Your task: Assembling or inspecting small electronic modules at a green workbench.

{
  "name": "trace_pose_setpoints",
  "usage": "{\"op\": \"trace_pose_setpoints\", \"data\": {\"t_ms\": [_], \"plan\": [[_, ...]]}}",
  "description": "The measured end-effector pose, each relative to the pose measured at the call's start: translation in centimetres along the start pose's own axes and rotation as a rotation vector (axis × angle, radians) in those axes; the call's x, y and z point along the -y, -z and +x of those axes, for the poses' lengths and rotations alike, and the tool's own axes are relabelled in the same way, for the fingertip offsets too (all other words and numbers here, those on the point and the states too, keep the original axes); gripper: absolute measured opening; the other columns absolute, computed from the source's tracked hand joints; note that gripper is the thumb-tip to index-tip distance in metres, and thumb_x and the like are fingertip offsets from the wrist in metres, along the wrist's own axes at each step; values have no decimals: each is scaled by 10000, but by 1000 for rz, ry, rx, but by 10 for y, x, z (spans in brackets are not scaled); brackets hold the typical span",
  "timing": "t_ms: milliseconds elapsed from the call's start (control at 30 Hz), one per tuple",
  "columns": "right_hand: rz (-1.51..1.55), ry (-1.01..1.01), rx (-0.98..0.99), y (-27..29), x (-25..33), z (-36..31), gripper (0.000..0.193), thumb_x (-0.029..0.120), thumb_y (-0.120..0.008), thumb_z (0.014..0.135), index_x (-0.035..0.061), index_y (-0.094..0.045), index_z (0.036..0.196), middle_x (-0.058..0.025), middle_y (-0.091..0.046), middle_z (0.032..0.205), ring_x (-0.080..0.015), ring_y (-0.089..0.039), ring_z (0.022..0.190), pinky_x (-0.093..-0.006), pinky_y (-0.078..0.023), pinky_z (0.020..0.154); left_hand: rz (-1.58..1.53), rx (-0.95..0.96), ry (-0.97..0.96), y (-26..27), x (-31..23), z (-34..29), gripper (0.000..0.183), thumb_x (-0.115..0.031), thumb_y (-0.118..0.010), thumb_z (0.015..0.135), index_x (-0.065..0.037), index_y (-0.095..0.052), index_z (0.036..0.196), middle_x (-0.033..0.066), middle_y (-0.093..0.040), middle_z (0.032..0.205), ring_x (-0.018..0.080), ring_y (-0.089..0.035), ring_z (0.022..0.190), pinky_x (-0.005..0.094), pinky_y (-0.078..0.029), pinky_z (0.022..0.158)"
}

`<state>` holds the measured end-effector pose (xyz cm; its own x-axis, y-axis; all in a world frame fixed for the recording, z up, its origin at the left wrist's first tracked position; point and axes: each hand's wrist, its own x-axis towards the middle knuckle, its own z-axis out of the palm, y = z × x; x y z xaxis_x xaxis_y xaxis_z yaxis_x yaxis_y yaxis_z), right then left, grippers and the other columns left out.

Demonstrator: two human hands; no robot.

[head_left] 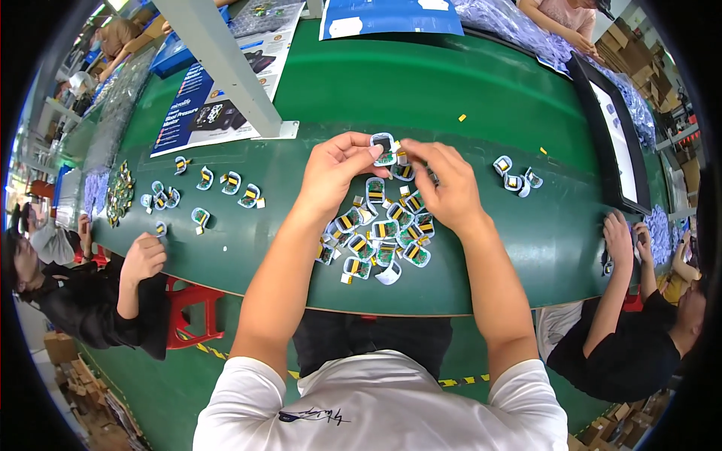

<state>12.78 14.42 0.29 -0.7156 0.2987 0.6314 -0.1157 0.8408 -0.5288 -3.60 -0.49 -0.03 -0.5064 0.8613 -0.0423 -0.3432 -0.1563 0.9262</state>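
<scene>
Above the far end of a pile, my left hand (332, 167) pinches a small light-blue electronic module (383, 144) with a dark screen-like square and a green circuit board, thumb on its face. My right hand (451, 182) is closed at the module's right edge, its fingertips at a small yellow tab (398, 146). Whether they grip the tab is too small to tell. Beneath both hands lies a heap of similar modules (385, 230), blue-rimmed with black, yellow and green parts, some with yellow-and-white tabs sticking out.
More modules lie to the left (231, 181) and right (513, 183) on the green table (466, 286). A grey metal post (226, 71) rises at the far left beside a printed sheet (188, 113). Co-workers sit on both sides; a black-framed tray (613, 135) stands right.
</scene>
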Motion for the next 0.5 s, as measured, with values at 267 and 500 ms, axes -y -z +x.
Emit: {"op": "trace_pose_setpoints", "data": {"t_ms": [267,500], "plan": [[77,111,-65,-2,3,4,234,-44,-792,819,52,-734,1024,-102,-735,897,-280,-699,810,-377,-540,744,-13,-9,6,2,0,1,231,-103,-720,989,50,-675,1156,128,-765,1024,198,-757,851,302,-595,809],[124,65,-47,-1,4,0,225,-56,-773,844,45,-750,1043,-99,-735,1031,-231,-704,837,-339,-560,738,24,41,-13,2,1,2,224,-93,-721,996,52,-681,1162,119,-763,1003,177,-744,840,293,-586,798]]}}
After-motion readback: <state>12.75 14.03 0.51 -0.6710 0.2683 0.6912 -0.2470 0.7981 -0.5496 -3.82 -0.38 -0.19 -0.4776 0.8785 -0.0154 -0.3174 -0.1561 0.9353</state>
